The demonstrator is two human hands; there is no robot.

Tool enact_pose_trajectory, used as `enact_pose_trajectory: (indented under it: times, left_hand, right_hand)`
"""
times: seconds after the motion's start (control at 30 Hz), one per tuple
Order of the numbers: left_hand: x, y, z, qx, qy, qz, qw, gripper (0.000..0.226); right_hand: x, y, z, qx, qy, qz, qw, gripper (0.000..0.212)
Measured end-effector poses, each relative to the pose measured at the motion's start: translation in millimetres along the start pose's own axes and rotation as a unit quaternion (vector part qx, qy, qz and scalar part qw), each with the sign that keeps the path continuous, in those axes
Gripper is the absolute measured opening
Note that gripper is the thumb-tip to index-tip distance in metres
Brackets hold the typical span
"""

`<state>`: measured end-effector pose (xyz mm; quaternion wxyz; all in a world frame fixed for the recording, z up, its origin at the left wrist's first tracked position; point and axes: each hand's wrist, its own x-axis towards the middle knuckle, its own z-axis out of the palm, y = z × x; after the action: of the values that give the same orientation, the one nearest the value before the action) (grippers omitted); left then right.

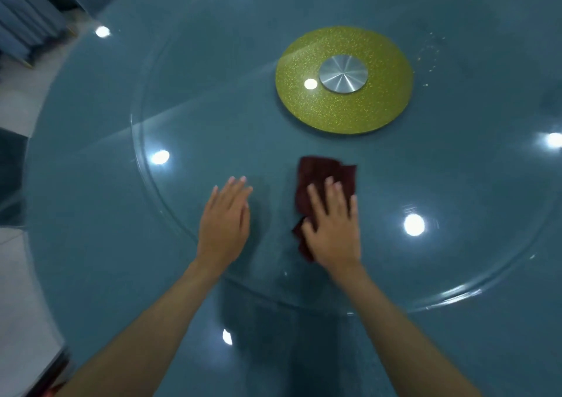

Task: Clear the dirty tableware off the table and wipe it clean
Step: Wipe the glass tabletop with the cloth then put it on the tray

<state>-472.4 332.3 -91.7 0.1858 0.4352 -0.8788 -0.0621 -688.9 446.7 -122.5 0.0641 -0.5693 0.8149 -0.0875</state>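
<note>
A dark red cloth (319, 174) lies flat on the glass turntable (188, 123) of a round blue-grey table (91, 244). My right hand (333, 226) presses on the cloth with straight, spread fingers, covering its near half. My left hand (225, 220) is beside it to the left, fingers straight and together, flat on or just over the glass and holding nothing. No tableware shows on the table.
A yellow-green speckled disc (365, 108) with a metal hub (343, 73) sits at the turntable's centre, beyond the cloth. Small crumbs (428, 59) speckle the glass right of it. Blue curtains (24, 16) and pale floor (18, 108) lie past the table's left edge.
</note>
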Motion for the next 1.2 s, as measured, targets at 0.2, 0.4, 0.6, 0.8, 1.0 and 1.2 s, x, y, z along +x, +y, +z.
enact_pose_trajectory:
  times: [0.2,0.4,0.6,0.8,1.0,1.2]
  left_hand:
    - [71.4,-63.1,-6.9,0.003,-0.074,-0.159,0.984,0.042]
    - [63.4,-108.0,7.3,0.054,-0.173,-0.16,0.97,0.05]
    - [37.9,-86.7,26.1,0.131,-0.111,-0.143,0.975,0.058]
    - [11.3,-45.3,31.0,0.166,-0.112,-0.142,0.969,0.059]
    - [-9.2,-2.1,16.3,0.158,-0.138,-0.145,0.967,0.057]
    - [8.7,-12.1,-21.9,0.062,-0.069,-0.09,0.992,0.039]
  right_hand:
    - [-71.7,-91.4,22.7,0.028,-0.078,-0.237,0.968,0.079]
    - [2.0,-29.6,22.6,0.016,-0.035,-0.253,0.967,0.08]
    - [136.2,66.9,3.1,-0.041,0.037,-0.025,0.998,0.071]
    - [191.4,107.4,-12.8,-0.022,0.03,0.083,0.996,0.068]
    - [117.3,44.9,-0.6,-0.042,0.013,-0.003,0.999,0.073]
    - [-21.5,-53.7,13.4,0.004,-0.035,-0.153,0.988,0.081]
